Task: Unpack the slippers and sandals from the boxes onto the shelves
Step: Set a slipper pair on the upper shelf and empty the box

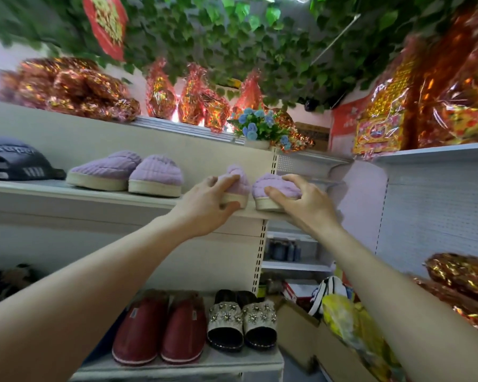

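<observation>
head view | centre of frame: left hand [204, 205] gripping left lilac slipper [236, 186], right hand [301, 201] gripping right lilac slipper [273, 188], fingers curled over quilted tops, cream soles on upper shelf [80, 193] | left of these: two matching lilac slippers [127, 173] | bottom centre: two red slippers [160, 329], two beaded sandals [242, 323]
</observation>
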